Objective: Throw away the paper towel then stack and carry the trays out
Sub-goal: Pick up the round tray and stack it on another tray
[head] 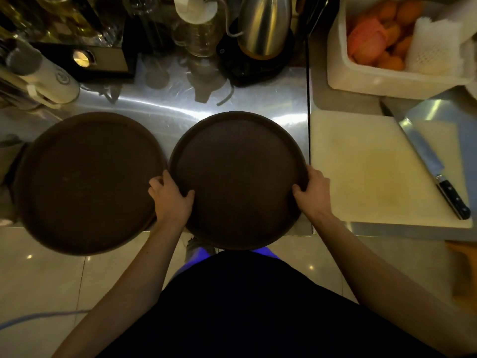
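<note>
Both hands, left hand (171, 196) and right hand (313, 191), clasp opposite rims of the right tray (237, 177). Lift it level, clear the left tray (85, 182), lower concentrically.

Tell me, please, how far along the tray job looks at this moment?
No paper towel shows on either tray, so that step looks done. In hand: the left hand and right hand grip opposite rims of the right round dark brown tray. Left: stacking it with the left round dark brown tray, beside it on the steel counter, then carrying both out.
</note>
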